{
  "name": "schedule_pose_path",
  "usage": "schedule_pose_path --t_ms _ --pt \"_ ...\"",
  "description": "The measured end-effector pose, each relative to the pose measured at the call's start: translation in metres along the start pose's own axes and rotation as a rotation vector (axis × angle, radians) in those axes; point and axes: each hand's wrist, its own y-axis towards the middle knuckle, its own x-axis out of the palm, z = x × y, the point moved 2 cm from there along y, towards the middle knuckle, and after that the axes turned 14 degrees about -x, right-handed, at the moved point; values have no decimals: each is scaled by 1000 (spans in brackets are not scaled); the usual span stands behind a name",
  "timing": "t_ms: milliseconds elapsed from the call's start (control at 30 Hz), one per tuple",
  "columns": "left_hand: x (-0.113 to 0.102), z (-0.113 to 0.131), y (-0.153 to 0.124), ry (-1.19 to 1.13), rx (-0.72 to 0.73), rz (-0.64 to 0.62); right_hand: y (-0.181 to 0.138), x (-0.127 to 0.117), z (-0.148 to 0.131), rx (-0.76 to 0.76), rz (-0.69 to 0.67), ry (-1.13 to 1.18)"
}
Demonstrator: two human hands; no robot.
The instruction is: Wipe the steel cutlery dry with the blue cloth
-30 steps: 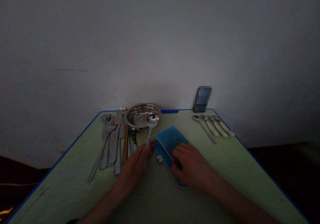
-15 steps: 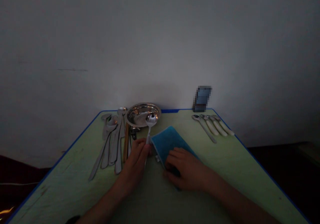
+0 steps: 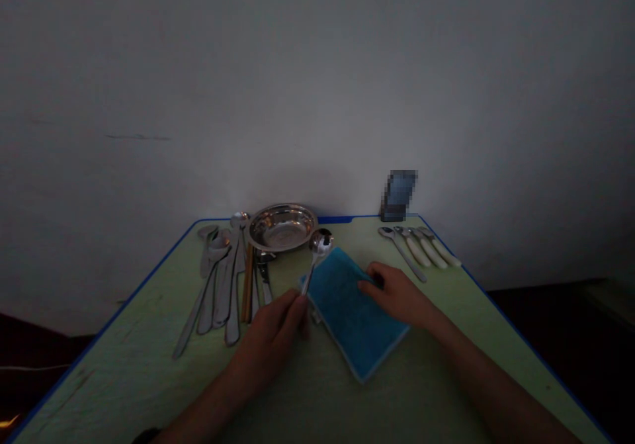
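Note:
My left hand (image 3: 278,328) is closed round the handle of a metal spoon (image 3: 321,242), whose shiny bowl points up and away from me. Under and beside the spoon lies a blue cloth (image 3: 354,321) with a pale edge and a small white tag. My right hand (image 3: 394,292) pinches the cloth's right edge between thumb and fingers. To the left of my left hand lie several metal spoons and other cutlery (image 3: 225,292), and a pair of wooden chopsticks (image 3: 248,285).
A round steel bowl (image 3: 253,237) stands at the table's back edge. Several spoons with cream handles (image 3: 436,255) and one all-metal spoon (image 3: 407,259) lie at the right. Behind them a blurred phone-like object (image 3: 399,196) leans by the wall. Blue trim edges the pale green table (image 3: 163,391).
My right hand has moved up and right, from lying over the cloth to gripping its right edge. The spoon in my left hand has shifted right and tilts over the cloth.

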Motion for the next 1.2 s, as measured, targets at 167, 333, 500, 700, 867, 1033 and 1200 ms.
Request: schedule_pose_path --t_ms 167,333,500,700,867,1033,1200 --pt "3 3 -3 152 39 -46 5 -2 -9 311 218 969" --pt "5 2 -5 201 72 -91 7 11 -7 234 348 1303" --pt "3 3 -5 224 79 -128 4 21 2 7 307 900" --pt "7 4 -10 263 159 -250 1 28 -2 -53 321 567" --pt "7 7 -11 263 162 -279 1 23 -8 -38 316 503" --pt "4 10 -12 247 121 -268 0 21 -8 -31 397 508" --pt "6 5 -14 159 81 -261 0 32 -4 22 460 762"
